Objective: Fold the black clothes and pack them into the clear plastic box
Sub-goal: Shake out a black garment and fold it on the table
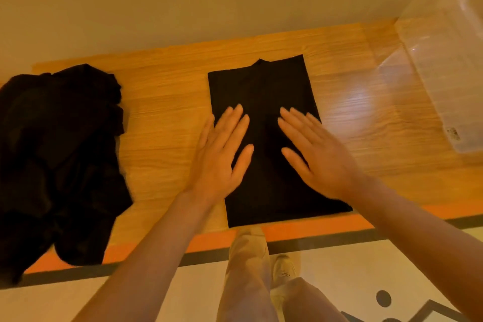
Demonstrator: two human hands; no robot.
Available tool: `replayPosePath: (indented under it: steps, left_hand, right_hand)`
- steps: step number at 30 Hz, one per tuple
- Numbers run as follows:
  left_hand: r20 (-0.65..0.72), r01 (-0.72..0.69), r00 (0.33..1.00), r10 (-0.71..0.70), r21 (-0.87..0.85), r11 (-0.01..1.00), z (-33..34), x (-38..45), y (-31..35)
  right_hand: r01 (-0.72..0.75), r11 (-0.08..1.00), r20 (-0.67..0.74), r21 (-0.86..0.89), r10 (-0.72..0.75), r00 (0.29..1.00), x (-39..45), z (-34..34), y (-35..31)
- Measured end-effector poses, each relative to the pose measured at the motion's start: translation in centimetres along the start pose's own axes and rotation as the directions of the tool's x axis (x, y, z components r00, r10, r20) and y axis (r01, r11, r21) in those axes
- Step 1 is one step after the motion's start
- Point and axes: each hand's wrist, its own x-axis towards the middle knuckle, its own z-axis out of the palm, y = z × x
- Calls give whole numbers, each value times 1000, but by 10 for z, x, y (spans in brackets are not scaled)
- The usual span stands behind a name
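A black garment (264,86) lies folded into a long rectangle in the middle of the wooden table (167,102), its collar at the far end. My left hand (222,154) lies flat on its left side with straight fingers. My right hand (313,154) lies flat on its right side, fingers straight and slightly blurred. A heap of unfolded black clothes (57,154) sits at the table's left end, hanging over the front edge. The clear plastic box (444,60) stands at the far right of the table.
The table has an orange front edge (313,230) and stands against a plain wall. Bare wood shows between the heap and the folded garment, and between the garment and the box. My legs and a shoe (283,269) are below the table edge.
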Motion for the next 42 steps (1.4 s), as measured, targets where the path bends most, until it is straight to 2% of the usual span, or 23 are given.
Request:
replayPosePath:
  steps: [3,5,7,11,16,22,28,30,34,37,40,42]
  left_hand:
    - [178,-108,978,104,14,994,2,-55,17]
    - [260,-126,960,103,75,989,7,-82,22]
    - [283,-119,956,72,153,981,10,-98,23]
    - [245,-112,968,45,268,957,17,-115,23]
    - [113,-125,989,98,266,956,19,-135,30]
    - [33,-96,995,92,137,986,15,-141,43]
    - [52,-70,996,68,42,997,8,-145,44]
    - [45,-23,999,24,-27,999,6,-145,46]
    - [-19,187,979,-202,-301,935,-2,-142,53]
    - [-62,292,936,-346,-411,864,-9,-137,59]
    - [-47,381,883,-468,-510,771,-18,-130,65]
    - [-25,416,856,-517,-560,716,-24,-123,68]
  right_hand:
    - [6,999,104,-41,-2,995,-55,15,-7]
    - [3,998,127,-62,5,992,-84,22,-8]
    - [15,994,111,-107,-3,994,-105,27,-8]
    - [52,975,54,-218,-41,998,-123,36,1]
    - [99,979,-152,-181,-127,980,-131,42,13]
    - [183,976,-210,-118,-205,956,-142,35,15]
    - [189,979,-238,72,-167,957,-151,21,17]
    - [154,972,-217,177,-114,969,-153,16,19]
    - [39,907,-215,418,57,975,-154,0,18]
    - [-8,835,-226,550,158,961,-151,-9,12]
    - [-99,738,-167,668,278,946,-144,-13,9]
    - [-118,710,-158,694,310,937,-135,-16,9]
